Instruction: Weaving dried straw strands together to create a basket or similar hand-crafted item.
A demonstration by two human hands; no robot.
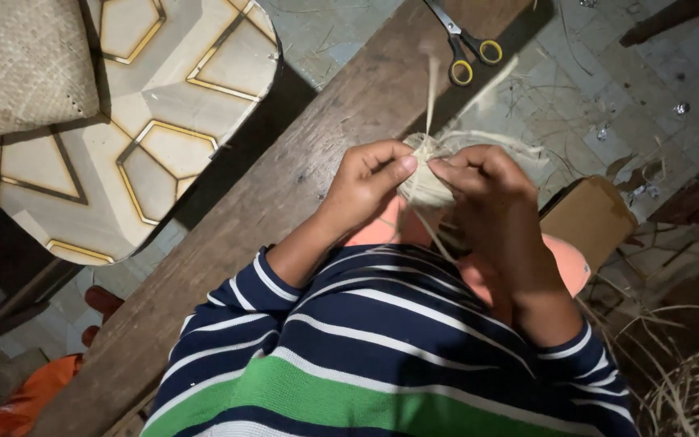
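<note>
Both of my hands pinch a small bundle of pale dried straw fibre (424, 184) over a long wooden bench (285, 186). My left hand (370, 184) grips the bundle's left side with thumb and fingers closed on it. My right hand (487, 190) holds the right side, fingers curled over the fibres. Loose strands stick up and hang down from the bundle. My sleeves are navy with white stripes.
Scissors with yellow handles (464, 47) lie at the bench's far end. A hexagon-patterned panel (163, 121) and a woven mat (18, 65) are at left. A cardboard box (588, 218) and scattered dry straw (689, 380) sit at right on the tiled floor.
</note>
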